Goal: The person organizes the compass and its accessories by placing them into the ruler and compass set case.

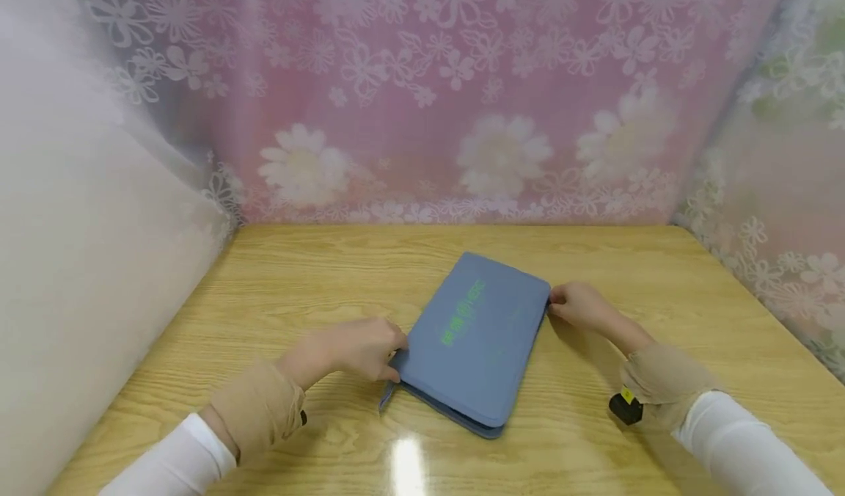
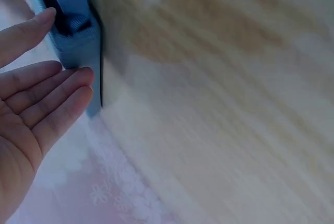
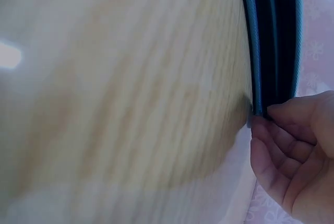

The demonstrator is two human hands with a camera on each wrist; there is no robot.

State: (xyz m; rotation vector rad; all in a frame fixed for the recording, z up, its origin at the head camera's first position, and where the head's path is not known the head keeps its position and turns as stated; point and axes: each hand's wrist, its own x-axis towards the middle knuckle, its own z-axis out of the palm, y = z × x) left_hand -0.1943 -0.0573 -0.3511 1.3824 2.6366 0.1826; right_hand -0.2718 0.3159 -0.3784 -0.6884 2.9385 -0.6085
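Observation:
A blue-grey zippered folder [image 1: 472, 338] with green lettering lies at a slant on the wooden table. Its near short edge and right edge gape slightly, and a strap-like tab [image 1: 386, 395] hangs from the near left corner. That corner is held by my left hand [image 1: 363, 348], thumb on one side and fingers on the other; the left wrist view shows the thumb at the folder's edge [image 2: 78, 31]. At the far right corner, my right hand [image 1: 582, 307] pinches the rim between thumb and curled fingers. The right wrist view shows the dark gap between the covers [image 3: 275, 36] there.
The wooden table [image 1: 297, 276] runs back to a pink flowered curtain [image 1: 409, 114]. Pale sheeting [image 1: 99, 224] borders the left side, and a flowered sheet [image 1: 785, 210] the right. Both wrists wear beige wraps, with a small black device [image 1: 625, 408] at the right one.

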